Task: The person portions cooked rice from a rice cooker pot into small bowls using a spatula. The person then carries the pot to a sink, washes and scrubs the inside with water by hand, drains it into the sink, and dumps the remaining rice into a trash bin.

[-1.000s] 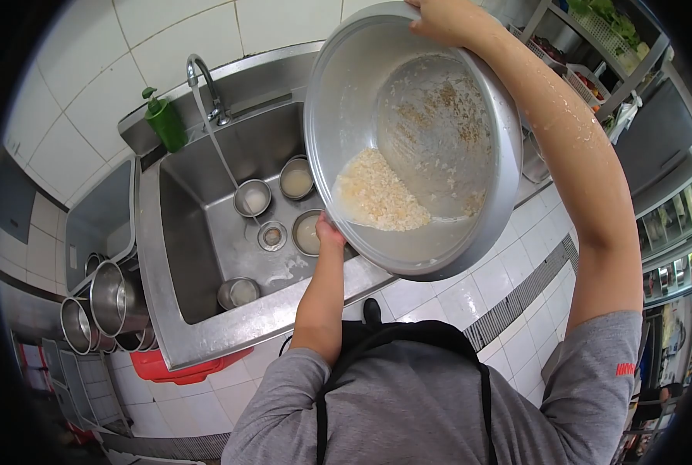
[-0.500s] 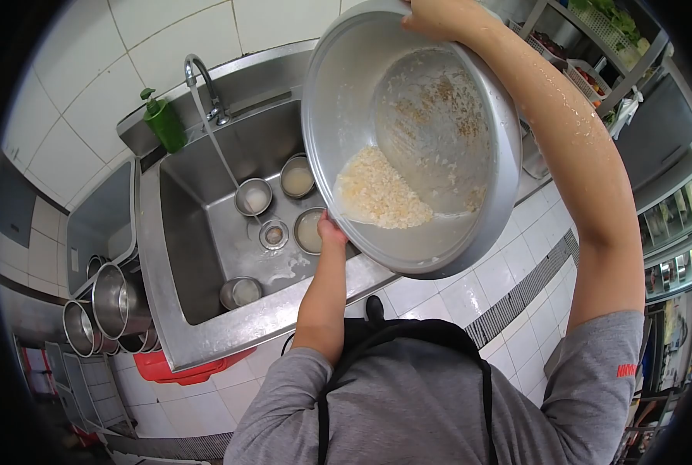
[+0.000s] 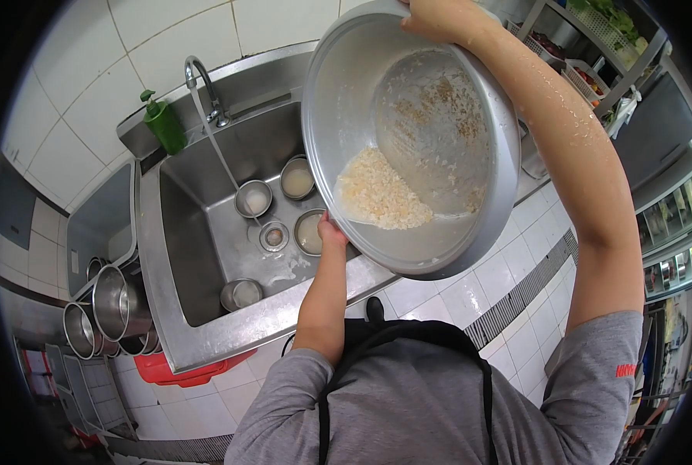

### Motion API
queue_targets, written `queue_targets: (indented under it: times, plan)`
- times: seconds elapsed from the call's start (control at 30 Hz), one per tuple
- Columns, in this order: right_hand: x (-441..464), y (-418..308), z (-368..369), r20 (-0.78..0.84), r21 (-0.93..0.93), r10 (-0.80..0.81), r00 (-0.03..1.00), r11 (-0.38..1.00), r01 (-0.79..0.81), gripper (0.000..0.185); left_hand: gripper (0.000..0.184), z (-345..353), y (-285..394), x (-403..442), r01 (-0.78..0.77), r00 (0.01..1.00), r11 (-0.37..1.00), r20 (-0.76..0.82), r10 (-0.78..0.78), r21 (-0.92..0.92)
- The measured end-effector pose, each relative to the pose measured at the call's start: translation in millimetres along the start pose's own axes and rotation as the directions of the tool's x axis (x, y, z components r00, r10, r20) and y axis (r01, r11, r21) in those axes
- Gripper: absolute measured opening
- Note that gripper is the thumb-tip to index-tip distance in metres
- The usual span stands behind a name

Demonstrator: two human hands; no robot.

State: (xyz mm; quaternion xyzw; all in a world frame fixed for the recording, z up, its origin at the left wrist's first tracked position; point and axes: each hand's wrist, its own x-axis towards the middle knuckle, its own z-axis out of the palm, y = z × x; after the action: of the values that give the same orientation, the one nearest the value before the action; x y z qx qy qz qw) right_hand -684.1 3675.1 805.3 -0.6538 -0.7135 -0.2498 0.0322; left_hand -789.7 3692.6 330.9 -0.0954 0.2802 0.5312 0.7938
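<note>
A large silver-coloured metal pot [image 3: 338, 101] is tilted on its side above the right end of the sink. Wet whitish rice [image 3: 381, 194] lies heaped along its lower left wall, and brownish residue clings to its bottom. My right hand [image 3: 437, 18] is closed over the upper rim. Lower down, my left hand [image 3: 332, 231] grips the pot's lower left edge, its fingers partly hidden beneath. In the sink [image 3: 206, 232], near my left hand, sits a metal bowl [image 3: 310, 232] of cloudy liquid. Several similar bowls stand around the drain [image 3: 274, 236].
Water runs from the faucet [image 3: 199, 74] into one bowl [image 3: 254, 199]. A green pump bottle [image 3: 164, 122] stands on the sink's back corner. Stacked metal pots [image 3: 117, 302] are at the left, above a red plastic container [image 3: 195, 370]. Shelves with vegetables [image 3: 613, 31] stand at upper right.
</note>
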Motion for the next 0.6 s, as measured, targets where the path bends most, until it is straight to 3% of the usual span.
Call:
queue_targets:
  times: [0.6]
  plan:
    - [0.0,-2.2,-2.7,0.031,-0.014,0.015,0.999,1.000,-0.015,0.029,0.037,-5.5,0.6,2.7,0.044,0.999,0.999,0.002,-0.044,-0.030]
